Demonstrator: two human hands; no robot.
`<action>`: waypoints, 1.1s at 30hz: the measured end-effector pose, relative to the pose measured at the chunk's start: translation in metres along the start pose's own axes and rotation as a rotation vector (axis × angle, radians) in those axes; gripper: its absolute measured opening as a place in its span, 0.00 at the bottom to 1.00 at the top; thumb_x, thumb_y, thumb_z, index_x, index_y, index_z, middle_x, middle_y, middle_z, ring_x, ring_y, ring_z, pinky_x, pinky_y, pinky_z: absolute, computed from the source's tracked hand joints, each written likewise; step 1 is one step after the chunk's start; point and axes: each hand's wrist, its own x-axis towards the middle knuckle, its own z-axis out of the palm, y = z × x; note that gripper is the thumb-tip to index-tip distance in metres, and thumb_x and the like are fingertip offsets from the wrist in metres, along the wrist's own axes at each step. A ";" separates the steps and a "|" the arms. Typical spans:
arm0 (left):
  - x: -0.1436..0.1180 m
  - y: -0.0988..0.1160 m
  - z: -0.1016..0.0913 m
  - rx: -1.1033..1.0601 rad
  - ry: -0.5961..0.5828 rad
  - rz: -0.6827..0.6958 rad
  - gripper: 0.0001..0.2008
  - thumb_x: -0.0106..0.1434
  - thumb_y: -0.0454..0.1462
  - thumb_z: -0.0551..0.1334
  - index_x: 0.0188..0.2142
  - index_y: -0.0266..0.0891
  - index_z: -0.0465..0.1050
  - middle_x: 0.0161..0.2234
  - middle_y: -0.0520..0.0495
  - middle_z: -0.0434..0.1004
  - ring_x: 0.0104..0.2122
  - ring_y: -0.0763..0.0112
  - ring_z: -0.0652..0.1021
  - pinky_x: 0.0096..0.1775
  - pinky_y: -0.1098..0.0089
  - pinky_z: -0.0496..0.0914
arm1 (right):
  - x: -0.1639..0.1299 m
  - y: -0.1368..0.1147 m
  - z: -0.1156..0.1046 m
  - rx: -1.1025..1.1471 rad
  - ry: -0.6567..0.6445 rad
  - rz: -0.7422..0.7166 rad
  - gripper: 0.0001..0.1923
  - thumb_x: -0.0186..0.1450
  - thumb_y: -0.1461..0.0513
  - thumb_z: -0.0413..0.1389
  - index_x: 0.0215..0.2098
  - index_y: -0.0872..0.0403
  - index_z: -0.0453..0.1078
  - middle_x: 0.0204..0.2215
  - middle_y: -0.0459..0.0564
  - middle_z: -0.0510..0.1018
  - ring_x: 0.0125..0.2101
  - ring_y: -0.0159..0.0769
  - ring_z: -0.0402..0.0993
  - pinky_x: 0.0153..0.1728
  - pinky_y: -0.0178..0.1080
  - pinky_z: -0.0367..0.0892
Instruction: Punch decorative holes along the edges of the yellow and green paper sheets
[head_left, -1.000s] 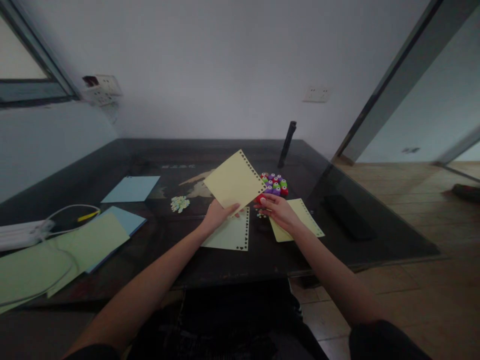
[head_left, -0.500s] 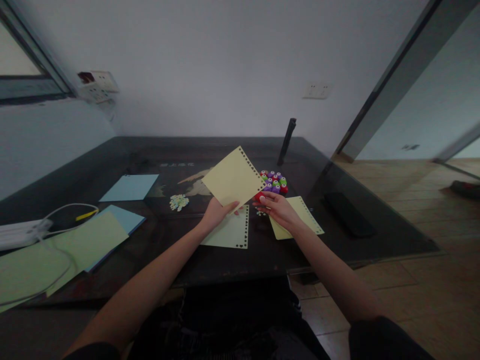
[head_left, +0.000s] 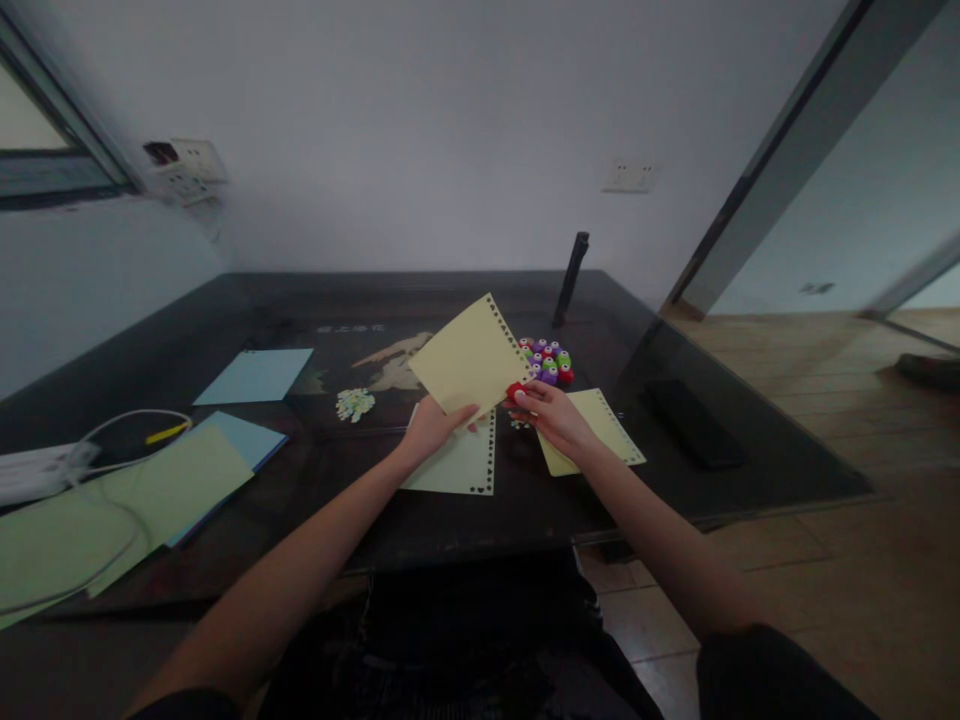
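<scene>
Sheet in hand: yellow sheet [head_left: 469,357], centre of frame, lifted off the table [head_left: 675,470]; left hand [head_left: 431,428] grip pinching its lower corner.
Punch: red punch [head_left: 516,392] clamped in right hand [head_left: 553,418] grip, set at the sheet's right edge.
Done: heart holes run along the upper right edge; two punched sheets [head_left: 459,462] lie flat below the hands; cut-out scraps [head_left: 355,403] heaped left of centre.
Left: judged, lower edges of the held sheet look unpunched; blue sheets [head_left: 255,375] at left untouched.
Spare punches: coloured cluster [head_left: 550,362] just behind the right hand.
</scene>
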 end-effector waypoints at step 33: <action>-0.001 -0.003 0.002 0.122 0.063 0.024 0.12 0.56 0.40 0.63 0.35 0.33 0.77 0.33 0.42 0.82 0.38 0.61 0.80 0.43 0.64 0.72 | 0.002 0.010 0.008 0.050 0.029 -0.078 0.13 0.47 0.61 0.69 0.28 0.54 0.72 0.31 0.47 0.78 0.33 0.32 0.74 0.42 0.39 0.68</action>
